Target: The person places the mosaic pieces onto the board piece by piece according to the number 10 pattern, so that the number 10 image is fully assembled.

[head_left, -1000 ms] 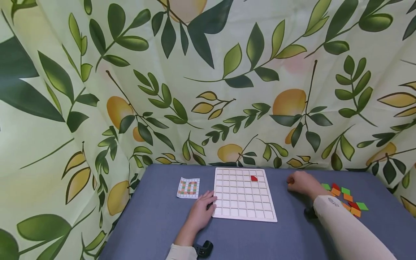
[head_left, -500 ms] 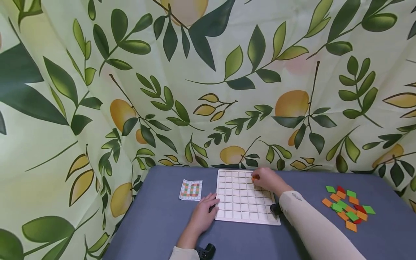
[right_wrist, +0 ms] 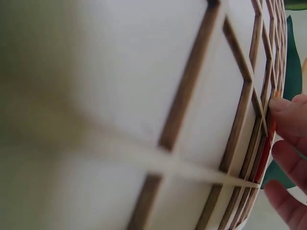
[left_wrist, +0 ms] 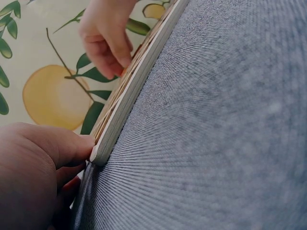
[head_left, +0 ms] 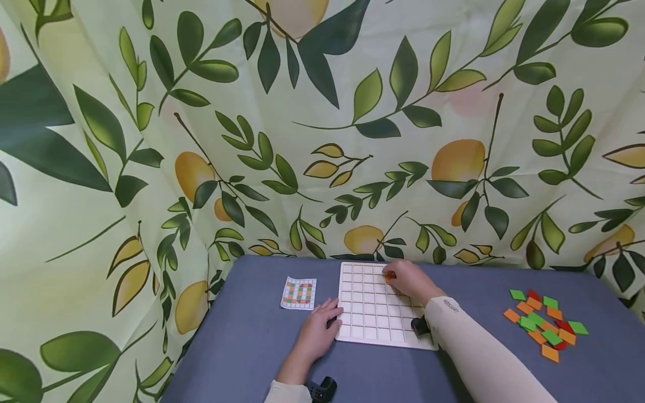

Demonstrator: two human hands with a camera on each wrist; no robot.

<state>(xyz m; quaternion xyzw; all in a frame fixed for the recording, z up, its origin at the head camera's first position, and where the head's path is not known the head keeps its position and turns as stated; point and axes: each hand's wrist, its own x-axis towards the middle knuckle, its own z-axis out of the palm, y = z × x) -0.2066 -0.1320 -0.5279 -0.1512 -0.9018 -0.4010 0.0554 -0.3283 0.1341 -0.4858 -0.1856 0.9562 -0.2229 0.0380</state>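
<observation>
My right hand [head_left: 410, 280] pinches an orange tile [head_left: 389, 276] at a cell near the far edge of the white gridded board [head_left: 363, 320]. In the right wrist view, the thumb and fingers are right at the board's surface, beside a red tile [right_wrist: 262, 160] lying in a cell. That red tile is hidden by the hand in the head view. My left hand [head_left: 317, 327] rests at the board's left side with its fingers loosely extended. In the left wrist view, its thumb touches the board's wooden corner.
Left of the board lies a small paper card [head_left: 299, 294] printed with a coloured grid pattern. Several loose green, orange and red tiles, among them a green tile [head_left: 528, 323], lie scattered at the right. A leaf-patterned curtain [head_left: 302, 140] hangs behind the blue-grey table [head_left: 242, 347].
My right hand has moved left from beside the tile pile to the far part of the board, bringing an orange tile. My left hand has stayed at the board's left edge.
</observation>
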